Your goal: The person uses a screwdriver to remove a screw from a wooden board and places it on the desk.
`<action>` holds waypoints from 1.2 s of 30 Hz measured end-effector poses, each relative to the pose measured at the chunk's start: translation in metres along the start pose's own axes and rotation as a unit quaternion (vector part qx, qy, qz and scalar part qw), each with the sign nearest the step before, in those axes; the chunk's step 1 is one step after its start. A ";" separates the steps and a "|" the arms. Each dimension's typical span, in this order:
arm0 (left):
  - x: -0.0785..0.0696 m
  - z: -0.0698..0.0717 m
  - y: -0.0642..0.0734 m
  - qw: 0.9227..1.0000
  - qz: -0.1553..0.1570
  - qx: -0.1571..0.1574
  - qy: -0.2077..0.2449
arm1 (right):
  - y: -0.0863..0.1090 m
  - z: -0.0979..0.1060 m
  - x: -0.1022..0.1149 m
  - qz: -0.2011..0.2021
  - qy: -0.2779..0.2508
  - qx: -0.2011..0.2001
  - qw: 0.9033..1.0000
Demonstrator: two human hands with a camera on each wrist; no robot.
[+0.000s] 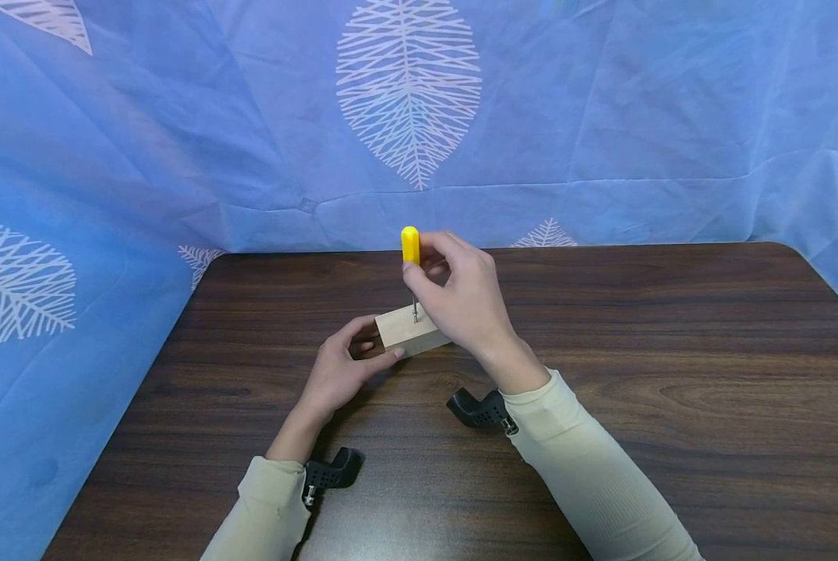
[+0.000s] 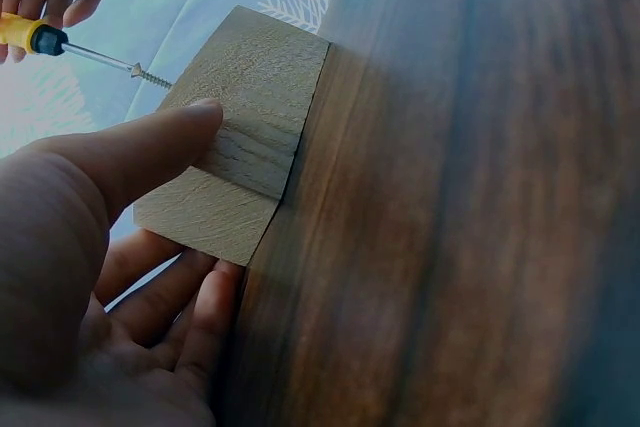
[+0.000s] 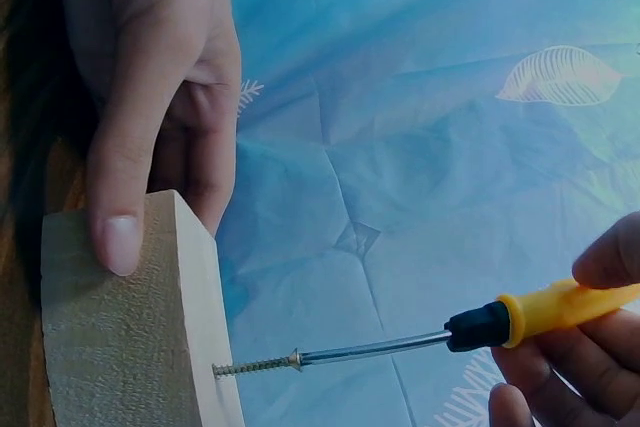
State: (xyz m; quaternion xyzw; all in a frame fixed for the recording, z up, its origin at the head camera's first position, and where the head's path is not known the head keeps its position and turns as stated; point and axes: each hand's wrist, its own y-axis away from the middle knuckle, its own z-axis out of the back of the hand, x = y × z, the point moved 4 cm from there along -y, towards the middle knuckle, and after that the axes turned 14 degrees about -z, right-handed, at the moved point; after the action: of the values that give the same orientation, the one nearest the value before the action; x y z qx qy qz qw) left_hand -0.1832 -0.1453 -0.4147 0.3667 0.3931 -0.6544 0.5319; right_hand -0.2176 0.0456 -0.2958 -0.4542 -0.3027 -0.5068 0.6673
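A pale wooden block point(image 1: 413, 344) rests on the tabletop in front of the person. The left hand point(image 1: 336, 372) grips its left end, thumb point(image 2: 165, 142) on the near side and fingers around the far side. From the block's top face stands a threaded screw point(image 3: 257, 366), its tip at the wood and most of its thread showing. A screwdriver with a yellow handle point(image 1: 410, 245) and black collar point(image 3: 479, 327) is held upright, its metal shaft point(image 3: 375, 349) in line with the screw and its tip at the screw head. The right hand point(image 1: 469, 300) pinches the handle between thumb and fingers.
The dark wood-grain table point(image 1: 636, 335) has rounded far corners. Behind it and along the left hangs a blue cloth point(image 1: 264, 101) with white leaf prints. Black wrist-worn devices point(image 1: 336, 469) stick out from both sleeves, low over the table.
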 end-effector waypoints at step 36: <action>0.001 0.001 0.000 1.000 0.003 0.002 0.008 | 0.000 -0.001 -0.005 -0.055 -0.032 0.036 0.997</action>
State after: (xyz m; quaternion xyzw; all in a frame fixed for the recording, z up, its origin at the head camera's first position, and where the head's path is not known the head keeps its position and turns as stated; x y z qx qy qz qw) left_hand -0.1833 -0.1462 -0.4155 0.3742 0.3952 -0.6507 0.5294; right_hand -0.2193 0.0464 -0.3008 -0.4283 -0.3663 -0.5167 0.6445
